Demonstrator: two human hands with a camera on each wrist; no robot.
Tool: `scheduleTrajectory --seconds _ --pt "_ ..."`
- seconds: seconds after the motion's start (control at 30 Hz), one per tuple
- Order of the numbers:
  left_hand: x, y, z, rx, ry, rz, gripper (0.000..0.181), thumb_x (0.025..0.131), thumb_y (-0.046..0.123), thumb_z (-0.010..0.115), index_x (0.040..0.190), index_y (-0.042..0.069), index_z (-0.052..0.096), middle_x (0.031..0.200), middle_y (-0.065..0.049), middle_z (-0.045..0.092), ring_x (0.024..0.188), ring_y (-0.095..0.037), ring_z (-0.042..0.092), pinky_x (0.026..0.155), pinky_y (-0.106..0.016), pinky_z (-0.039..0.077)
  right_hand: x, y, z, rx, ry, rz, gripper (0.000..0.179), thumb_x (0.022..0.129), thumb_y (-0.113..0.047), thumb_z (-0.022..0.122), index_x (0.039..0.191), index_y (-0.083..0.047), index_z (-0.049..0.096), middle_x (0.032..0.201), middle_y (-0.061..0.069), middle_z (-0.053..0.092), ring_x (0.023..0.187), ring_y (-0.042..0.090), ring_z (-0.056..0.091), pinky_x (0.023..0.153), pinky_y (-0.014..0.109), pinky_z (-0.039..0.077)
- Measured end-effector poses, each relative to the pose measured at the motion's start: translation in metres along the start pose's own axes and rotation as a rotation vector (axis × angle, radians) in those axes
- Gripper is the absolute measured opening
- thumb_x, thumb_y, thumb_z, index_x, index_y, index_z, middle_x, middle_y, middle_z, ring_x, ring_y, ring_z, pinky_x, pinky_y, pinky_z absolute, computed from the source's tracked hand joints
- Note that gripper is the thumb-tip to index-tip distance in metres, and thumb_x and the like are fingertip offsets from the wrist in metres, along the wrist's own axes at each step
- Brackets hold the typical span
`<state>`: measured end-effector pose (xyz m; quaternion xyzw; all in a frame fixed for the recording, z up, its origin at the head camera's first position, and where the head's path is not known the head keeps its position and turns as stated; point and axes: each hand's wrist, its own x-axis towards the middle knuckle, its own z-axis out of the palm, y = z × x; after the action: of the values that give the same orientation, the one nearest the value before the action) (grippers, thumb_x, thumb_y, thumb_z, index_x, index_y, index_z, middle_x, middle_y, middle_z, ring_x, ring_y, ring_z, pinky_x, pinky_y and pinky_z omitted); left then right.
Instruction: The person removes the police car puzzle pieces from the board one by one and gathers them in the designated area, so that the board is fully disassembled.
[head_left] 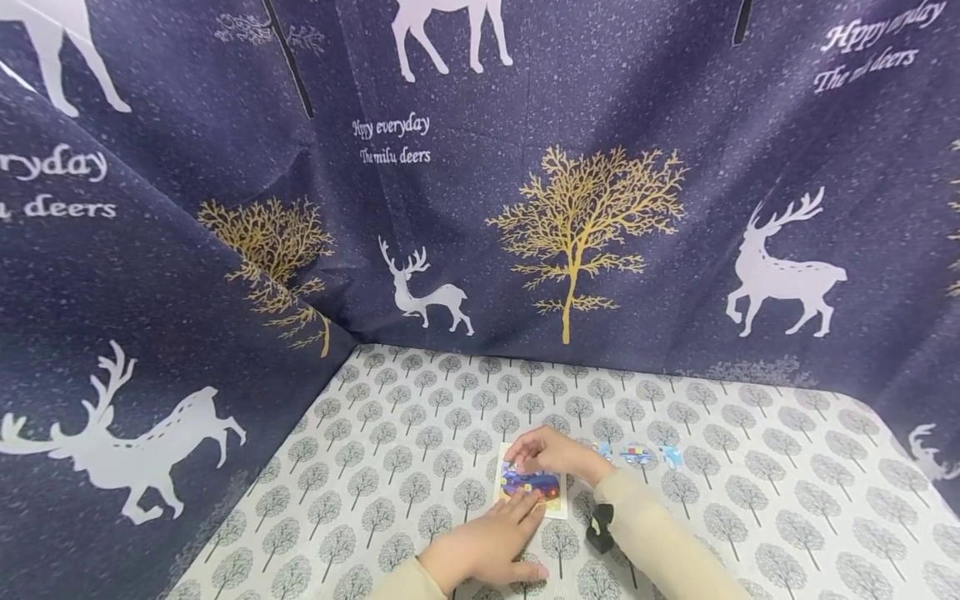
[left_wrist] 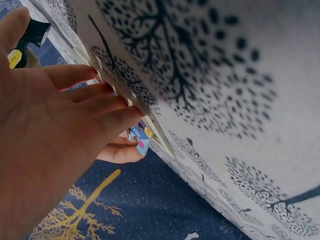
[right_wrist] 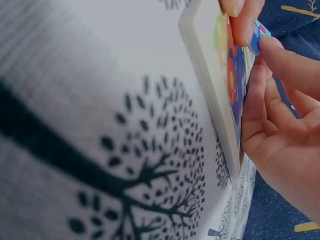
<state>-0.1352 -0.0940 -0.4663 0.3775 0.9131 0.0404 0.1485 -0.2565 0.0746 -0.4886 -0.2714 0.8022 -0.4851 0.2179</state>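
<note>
A small puzzle board [head_left: 553,510] with a picture of a blue vehicle and a pale border lies flat on the table. My left hand [head_left: 495,542] rests its straight fingertips on the lower left of the board. Over the board's upper part, my right hand [head_left: 553,452] pinches a blue puzzle piece [left_wrist: 141,138] between thumb and fingers. That piece is tilted, and pink and lettering show on it in the left wrist view. From the right wrist side, the piece [right_wrist: 256,39] is mostly covered by the fingertips.
Several loose puzzle pieces [head_left: 636,455] lie in a row right of the board, partly behind the right wrist. A black wrist strap [head_left: 600,529] sits on the right sleeve. The tree-print tablecloth [head_left: 405,417] meets a dark blue deer-print curtain [head_left: 480,208] at the back and left.
</note>
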Motion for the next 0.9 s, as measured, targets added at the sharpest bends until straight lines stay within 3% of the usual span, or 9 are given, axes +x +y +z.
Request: scheduleTrajectory --seconds 0.43,0.9 --pt "0.0025 -0.004 0.0024 0.092 0.032 0.017 0.084 0.092 0.063 0.044 0.15 0.004 0.03 0.157 -0.014 0.023 0.145 -0.028 0.02 0.114 -0.043 0.027 -0.0008 -0.0026 0.0029 -0.014 -0.002 0.005 0.023 0.081 0.0 0.068 0.104 -0.005 0.071 0.088 0.003 0.068 0.081 0.016 0.061 0.081 0.033 0.051" --pt "0.0073 -0.0058 0.0007 0.034 0.004 0.016 0.084 0.091 0.062 0.047 0.151 0.005 0.029 0.157 -0.013 0.023 0.145 -0.027 0.02 0.115 -0.041 0.027 -0.0006 -0.0012 -0.0013 0.032 -0.013 -0.008 0.022 0.082 0.001 0.067 0.104 -0.002 0.071 0.088 0.006 0.068 0.082 0.016 0.061 0.078 0.031 0.05"
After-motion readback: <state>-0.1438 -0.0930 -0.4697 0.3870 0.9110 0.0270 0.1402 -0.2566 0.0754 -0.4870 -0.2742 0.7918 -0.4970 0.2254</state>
